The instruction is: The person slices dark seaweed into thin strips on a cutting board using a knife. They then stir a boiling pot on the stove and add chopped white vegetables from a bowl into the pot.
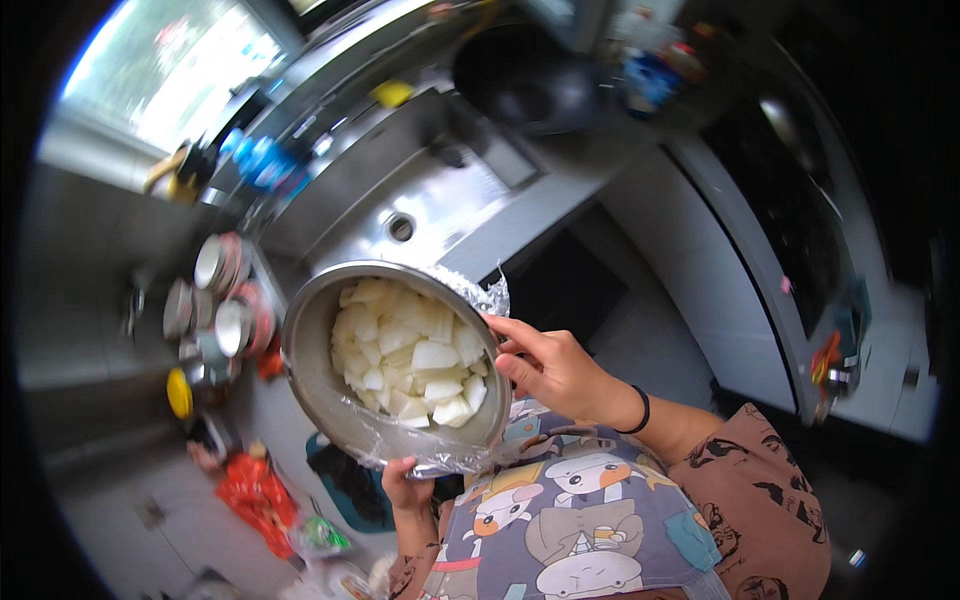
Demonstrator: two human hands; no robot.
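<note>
A metal bowl (309,375) is held tilted in front of my apron, its opening facing up at me. Cut white vegetable pieces (405,349) fill much of it. Clear plastic wrap (420,442) clings along the near rim, and more crumpled wrap bunches at the far right rim. My left hand (407,487) grips the near edge, thumb over the wrapped rim. On the right side, my right hand (551,367) has its fingers and thumb at the rim; its other fingers are partly hidden behind the bowl.
Beyond the bowl lies a steel sink (450,202) with a drain. A black wok (525,82) stands behind it. Stacked bowls (244,322) sit at left, near a blue bottle (270,165). Lower left are a red plastic bag (259,495) and a teal bin (352,495).
</note>
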